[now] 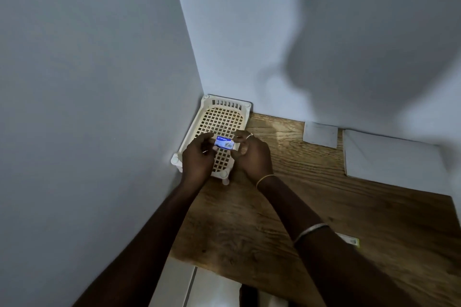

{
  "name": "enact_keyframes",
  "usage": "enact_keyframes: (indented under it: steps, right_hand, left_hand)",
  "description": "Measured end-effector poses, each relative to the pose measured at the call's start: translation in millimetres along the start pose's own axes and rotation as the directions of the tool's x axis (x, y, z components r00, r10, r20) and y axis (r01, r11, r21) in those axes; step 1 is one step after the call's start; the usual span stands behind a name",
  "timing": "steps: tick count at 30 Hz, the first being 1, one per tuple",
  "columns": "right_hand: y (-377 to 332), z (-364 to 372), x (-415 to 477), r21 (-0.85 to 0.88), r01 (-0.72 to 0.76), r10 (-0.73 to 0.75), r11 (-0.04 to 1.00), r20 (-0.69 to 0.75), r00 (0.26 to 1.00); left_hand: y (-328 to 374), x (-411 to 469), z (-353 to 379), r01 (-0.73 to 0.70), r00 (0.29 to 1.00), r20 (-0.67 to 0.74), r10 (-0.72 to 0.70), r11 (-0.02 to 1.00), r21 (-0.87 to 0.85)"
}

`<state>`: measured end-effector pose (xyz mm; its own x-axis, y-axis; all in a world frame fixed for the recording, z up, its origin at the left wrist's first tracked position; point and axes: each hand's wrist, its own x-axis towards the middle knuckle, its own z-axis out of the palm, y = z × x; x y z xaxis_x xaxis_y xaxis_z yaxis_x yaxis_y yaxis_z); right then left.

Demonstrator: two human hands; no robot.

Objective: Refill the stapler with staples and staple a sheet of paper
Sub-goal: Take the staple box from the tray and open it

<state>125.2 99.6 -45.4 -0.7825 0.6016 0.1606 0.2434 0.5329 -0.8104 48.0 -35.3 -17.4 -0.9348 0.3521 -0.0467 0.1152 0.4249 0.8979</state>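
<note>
Got the little blue staple box pinched between both hands, up over the white lattice tray that's shoved into the corner of the wooden worktop. My left hand grips the left end, my right hand has the right end, fingers closed on it. Can't tell if the box is open. Two sheets of white paper lie off to the right against the wall. Lighting's pretty dim here.
</note>
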Motion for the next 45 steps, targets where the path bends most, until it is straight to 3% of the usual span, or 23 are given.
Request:
enact_keyframes:
  steps: [10,19,33,45]
  right_hand:
    - [18,-90,-99,0.212,-0.102,0.102,0.972,0.007,0.995]
    - [31,-131,-167,0.240,-0.175,0.175,0.955,0.020,0.984]
    - [41,-157,-196,0.259,-0.207,0.216,0.943,-0.007,0.976]
    - [41,-168,-200,0.367,-0.250,0.272,0.896,-0.008,0.962]
  left_hand:
    - [11,-101,27,-0.082,0.969,0.212,0.130,0.971,-0.225]
    - [11,-175,56,0.160,0.954,0.300,-0.001,0.847,-0.507]
    - [5,-200,90,0.305,0.917,0.396,-0.051,0.730,-0.612]
    - [8,-202,95,0.074,0.961,0.262,0.090,0.829,-0.555]
